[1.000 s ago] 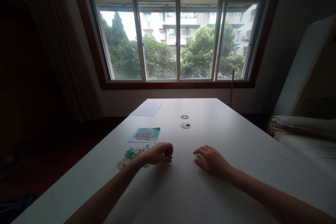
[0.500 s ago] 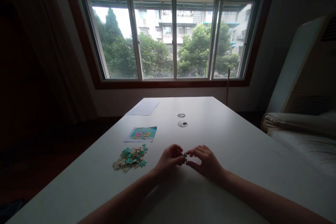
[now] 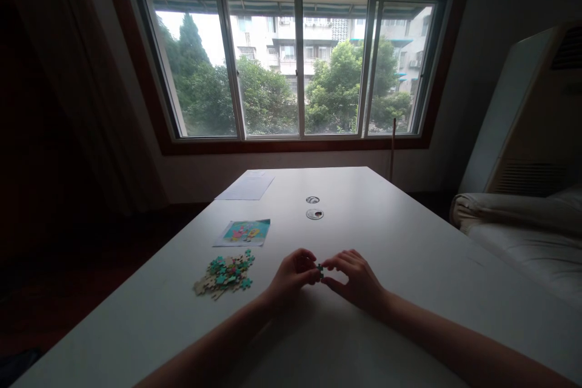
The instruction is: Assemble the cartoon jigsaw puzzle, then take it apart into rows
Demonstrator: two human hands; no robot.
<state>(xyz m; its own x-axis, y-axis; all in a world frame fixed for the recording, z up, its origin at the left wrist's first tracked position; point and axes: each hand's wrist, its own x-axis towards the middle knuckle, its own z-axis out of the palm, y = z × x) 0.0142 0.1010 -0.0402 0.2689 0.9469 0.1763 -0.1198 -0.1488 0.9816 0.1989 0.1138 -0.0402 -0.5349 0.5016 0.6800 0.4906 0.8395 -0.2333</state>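
A small green jigsaw puzzle piece [image 3: 321,271] is held over the table between my two hands. My left hand [image 3: 296,273] is closed, pinching the piece from its left side with thumb and fingers. From the right, my right hand [image 3: 352,276] has its index finger and thumb on the piece's top and bottom edges, with a gap showing behind the fingertips. To the left of my hands lies a heap of jigsaw pieces [image 3: 225,274], some turquoise side up, others showing a plain beige back. Just beyond the heap is a colourful picture sheet [image 3: 248,232] with a turquoise background.
A white table [image 3: 386,224] stretches toward the window. Two round, coin-like discs [image 3: 314,214] lie near its middle. A white paper sheet [image 3: 245,187] rests at the far left. On the right stands a pale sofa [image 3: 513,236].
The whole view has shifted very slightly to the left. Both hands keep nearly the same pose on the puzzle piece, and the heap looks unaltered.
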